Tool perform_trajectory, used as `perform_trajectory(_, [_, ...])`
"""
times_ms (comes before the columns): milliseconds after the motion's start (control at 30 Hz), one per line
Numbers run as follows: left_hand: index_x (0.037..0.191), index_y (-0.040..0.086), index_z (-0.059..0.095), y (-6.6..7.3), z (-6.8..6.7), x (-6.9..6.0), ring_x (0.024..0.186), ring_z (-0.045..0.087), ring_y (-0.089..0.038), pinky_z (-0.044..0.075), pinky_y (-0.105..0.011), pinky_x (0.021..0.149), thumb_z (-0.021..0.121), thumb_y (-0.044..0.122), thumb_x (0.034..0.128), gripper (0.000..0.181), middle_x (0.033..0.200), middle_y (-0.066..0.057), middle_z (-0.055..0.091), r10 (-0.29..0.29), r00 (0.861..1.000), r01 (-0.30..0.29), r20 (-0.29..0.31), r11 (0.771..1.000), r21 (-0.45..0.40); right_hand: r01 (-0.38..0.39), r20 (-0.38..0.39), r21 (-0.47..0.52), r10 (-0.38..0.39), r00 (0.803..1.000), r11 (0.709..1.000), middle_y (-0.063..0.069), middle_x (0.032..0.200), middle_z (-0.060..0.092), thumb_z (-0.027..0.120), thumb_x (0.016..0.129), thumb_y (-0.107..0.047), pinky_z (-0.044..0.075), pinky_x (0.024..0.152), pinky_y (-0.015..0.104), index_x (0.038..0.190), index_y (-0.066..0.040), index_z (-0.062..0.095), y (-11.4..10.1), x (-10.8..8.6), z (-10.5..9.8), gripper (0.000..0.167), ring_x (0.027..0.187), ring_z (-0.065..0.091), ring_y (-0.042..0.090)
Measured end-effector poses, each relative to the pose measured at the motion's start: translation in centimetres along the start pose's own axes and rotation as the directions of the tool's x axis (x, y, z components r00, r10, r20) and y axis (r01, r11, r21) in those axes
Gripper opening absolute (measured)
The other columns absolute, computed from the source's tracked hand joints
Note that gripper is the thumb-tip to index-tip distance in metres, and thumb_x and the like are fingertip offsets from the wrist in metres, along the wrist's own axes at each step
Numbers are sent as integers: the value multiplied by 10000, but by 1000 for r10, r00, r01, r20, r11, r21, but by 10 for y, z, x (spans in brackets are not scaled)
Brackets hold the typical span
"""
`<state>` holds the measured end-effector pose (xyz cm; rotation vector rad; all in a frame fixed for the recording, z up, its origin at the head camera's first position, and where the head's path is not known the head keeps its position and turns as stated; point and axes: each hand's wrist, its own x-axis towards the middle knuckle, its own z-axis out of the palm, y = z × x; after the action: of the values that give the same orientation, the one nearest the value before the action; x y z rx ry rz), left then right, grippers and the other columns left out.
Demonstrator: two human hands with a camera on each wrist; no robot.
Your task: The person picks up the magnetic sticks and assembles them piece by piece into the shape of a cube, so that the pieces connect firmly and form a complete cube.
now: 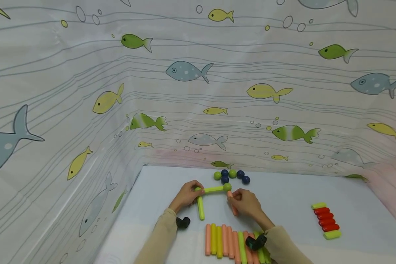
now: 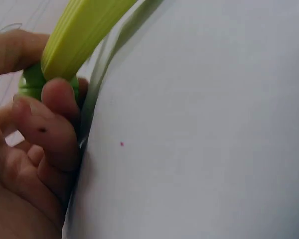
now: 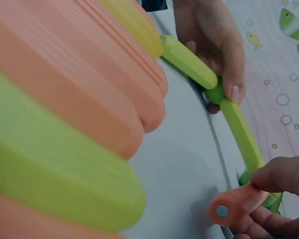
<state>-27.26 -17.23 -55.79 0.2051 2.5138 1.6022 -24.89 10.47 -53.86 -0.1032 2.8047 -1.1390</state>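
Note:
My left hand (image 1: 187, 194) pinches a green ball (image 2: 32, 82) where two yellow-green sticks meet. One of them (image 1: 201, 208) points toward me; the other (image 1: 213, 189) runs right to a second green ball (image 1: 227, 187). My right hand (image 1: 247, 202) holds an orange stick (image 1: 232, 204) between thumb and fingers, its far end at that second ball. In the right wrist view the near end of the orange stick (image 3: 231, 206) shows a round metal tip, and my left hand (image 3: 217, 45) grips the other corner.
Green and dark blue balls (image 1: 246, 180) lie behind the joined pieces. A row of orange, yellow and green sticks (image 1: 219, 241) lies in front, partly under my right wrist. Red pieces (image 1: 326, 216) between two yellow-green ones (image 1: 332, 234) lie at the right. Fish-printed cloth surrounds the white table (image 1: 283, 198).

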Motion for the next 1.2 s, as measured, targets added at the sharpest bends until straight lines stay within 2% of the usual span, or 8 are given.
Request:
perform_trajectory(167, [1093, 58, 706, -2, -3, -15, 487, 485, -102, 423, -240, 459, 763, 204, 969, 200, 877, -46, 635, -18, 992, 19, -124, 1000, 6, 51, 49, 22, -52, 997, 998, 48, 981, 742, 760, 891, -190, 535, 730, 333, 1230, -55, 705, -8, 6, 8, 369, 806, 631, 149])
perform_trajectory(300, [1081, 65, 698, 0, -6, -24, 457, 490, -102, 425, -234, 441, 779, 229, 957, 221, 900, -63, 654, -48, 986, 51, -160, 999, 16, 85, 37, 10, -86, 996, 996, 79, 1027, 749, 783, 813, -101, 544, 789, 387, 1257, -57, 695, -14, 8, 12, 455, 866, 639, 178])
perform_trajectory(400, [1091, 59, 694, 2, -10, -32, 450, 511, -109, 445, -243, 433, 788, 239, 952, 246, 952, -83, 667, -68, 989, 72, -130, 997, 27, 70, -17, 4, -70, 997, 998, 63, 987, 746, 821, 811, -103, 523, 742, 374, 1182, -69, 721, -17, 9, 13, 385, 833, 633, 181])
perform_trajectory(500, [1131, 45, 689, 5, -17, -39, 458, 544, -125, 480, -270, 435, 783, 216, 959, 260, 1032, -112, 666, -63, 996, 66, -58, 997, 41, 23, -101, 8, -23, 995, 1000, 39, 890, 725, 866, 826, -165, 460, 645, 320, 1065, -71, 731, -15, 9, 13, 290, 748, 606, 176])
perform_trajectory(667, [1196, 28, 670, 8, -26, -44, 495, 593, -143, 529, -299, 463, 762, 160, 967, 280, 1030, -112, 637, -48, 998, 44, 44, 995, 88, 13, -167, 42, -6, 986, 999, 52, 789, 674, 889, 849, -232, 419, 576, 287, 984, -38, 706, -6, 16, 11, 299, 677, 570, 179])
perform_trajectory(900, [1136, 29, 686, 12, -19, -42, 465, 529, -116, 481, -268, 437, 791, 248, 951, 305, 804, -30, 589, -34, 998, 24, 53, 985, 173, 14, -139, 151, 7, 990, 988, 134, 988, 752, 836, 858, -94, 598, 772, 398, 1099, -18, 734, 5, 22, 3, 273, 883, 699, 230])
perform_trajectory(1033, [1035, 61, 708, 14, -12, -41, 507, 516, -95, 459, -251, 478, 831, 299, 922, 291, 756, 8, 591, -2, 996, -19, 85, 968, 251, -13, -125, 201, 39, 991, 979, 157, 1067, 751, 802, 886, -73, 604, 856, 447, 1142, -14, 737, 4, 22, 2, 271, 951, 712, 255])
perform_trajectory(1200, [914, 127, 726, 20, -1, -41, 525, 531, -83, 462, -248, 502, 838, 356, 921, 255, 721, 30, 617, 20, 989, -60, 149, 962, 268, -16, -144, 229, 50, 988, 973, 144, 1101, 757, 742, 925, -42, 597, 890, 433, 1164, -30, 760, 5, 23, 5, 240, 973, 710, 243])
